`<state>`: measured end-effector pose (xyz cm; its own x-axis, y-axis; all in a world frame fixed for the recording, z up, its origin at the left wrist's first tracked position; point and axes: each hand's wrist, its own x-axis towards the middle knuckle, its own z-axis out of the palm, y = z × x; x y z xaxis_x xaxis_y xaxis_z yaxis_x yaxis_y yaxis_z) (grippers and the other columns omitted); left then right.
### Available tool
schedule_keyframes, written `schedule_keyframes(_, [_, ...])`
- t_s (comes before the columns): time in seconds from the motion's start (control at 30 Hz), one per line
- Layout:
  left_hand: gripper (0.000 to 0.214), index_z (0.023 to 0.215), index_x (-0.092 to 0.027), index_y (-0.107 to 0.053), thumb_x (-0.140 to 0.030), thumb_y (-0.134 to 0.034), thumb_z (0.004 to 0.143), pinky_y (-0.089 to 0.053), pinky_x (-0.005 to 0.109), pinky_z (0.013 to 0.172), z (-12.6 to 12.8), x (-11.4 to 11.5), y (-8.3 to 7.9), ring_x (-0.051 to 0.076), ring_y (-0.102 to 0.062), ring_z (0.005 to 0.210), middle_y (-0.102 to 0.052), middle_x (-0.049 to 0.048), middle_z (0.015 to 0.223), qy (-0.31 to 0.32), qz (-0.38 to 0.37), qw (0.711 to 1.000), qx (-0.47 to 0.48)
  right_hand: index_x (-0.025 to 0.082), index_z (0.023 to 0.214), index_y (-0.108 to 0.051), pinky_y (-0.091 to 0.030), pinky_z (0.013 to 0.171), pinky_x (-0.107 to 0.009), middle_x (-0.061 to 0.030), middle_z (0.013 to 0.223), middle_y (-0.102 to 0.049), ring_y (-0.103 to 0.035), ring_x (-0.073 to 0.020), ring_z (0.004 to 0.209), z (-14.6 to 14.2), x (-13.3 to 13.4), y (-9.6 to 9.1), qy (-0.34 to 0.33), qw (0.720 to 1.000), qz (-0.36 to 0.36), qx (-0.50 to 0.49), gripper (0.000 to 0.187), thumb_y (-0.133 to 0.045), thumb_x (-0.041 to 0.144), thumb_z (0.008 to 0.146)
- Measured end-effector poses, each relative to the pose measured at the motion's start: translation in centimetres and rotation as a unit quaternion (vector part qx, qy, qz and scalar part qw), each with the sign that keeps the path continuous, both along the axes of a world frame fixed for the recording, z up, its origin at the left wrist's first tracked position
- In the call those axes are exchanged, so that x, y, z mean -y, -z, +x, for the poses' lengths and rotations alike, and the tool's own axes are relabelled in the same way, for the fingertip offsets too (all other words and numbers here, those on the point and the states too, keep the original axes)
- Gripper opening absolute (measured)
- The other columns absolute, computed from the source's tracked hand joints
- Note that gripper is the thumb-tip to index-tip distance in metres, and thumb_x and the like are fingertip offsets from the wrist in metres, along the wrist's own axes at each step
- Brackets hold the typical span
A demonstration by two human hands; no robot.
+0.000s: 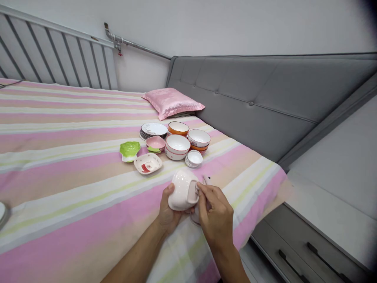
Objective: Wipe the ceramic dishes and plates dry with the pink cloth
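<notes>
My left hand (pixel 167 212) grips a pale pink dish (pixel 182 189) from below, its underside turned up toward me. My right hand (pixel 214 214) is closed in a pinch against the dish's right edge, holding a light cloth or small piece (pixel 194 189) that I cannot make out well. Both hands hover just above the striped bed cover (pixel 73 188), near its front right corner. Something pale lies partly hidden under my right hand.
Farther back on the bed sit a green leaf dish (pixel 130 150), a white dish with a red picture (pixel 148 163), a pink dish (pixel 155 144), stacked bowls (pixel 177 146), plates (pixel 153 130), small saucers (pixel 194 158) and a pink pillow (pixel 172 102). A grey headboard (pixel 265 98) and drawer unit (pixel 309 251) stand right.
</notes>
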<state>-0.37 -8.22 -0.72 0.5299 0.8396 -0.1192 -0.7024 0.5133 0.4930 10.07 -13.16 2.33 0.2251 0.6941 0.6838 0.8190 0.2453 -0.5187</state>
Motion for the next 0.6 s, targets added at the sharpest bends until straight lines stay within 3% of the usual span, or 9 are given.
schedule_keyframes(0.37, [0.042,0.094,-0.014,-0.063,-0.047,-0.058,0.069,-0.049,0.032,0.057,-0.1,0.0,-0.7,0.024,-0.062,0.071,-0.069,0.0090,0.081,-0.088,-0.034,0.996,0.003,0.015,0.099,-0.066,-0.049,0.070,-0.031,-0.0073,0.084,-0.063,-0.060,-0.0179,0.078,0.0,0.7,-0.7,-0.013,0.993,-0.119,-0.012,0.026,-0.044,0.016,0.084])
schedule_keyframes(0.6, [0.055,0.111,-0.011,-0.056,-0.051,-0.051,0.072,-0.045,0.030,0.049,-0.3,-0.4,-1.0,0.020,-0.057,0.059,-0.064,0.0063,0.074,-0.091,-0.061,0.994,0.016,0.018,0.095,-0.067,-0.049,0.071,-0.029,-0.0065,0.085,-0.065,-0.062,-0.0177,0.079,-0.2,1.2,-1.1,-0.064,0.987,-0.142,-0.036,0.025,-0.046,0.015,0.083])
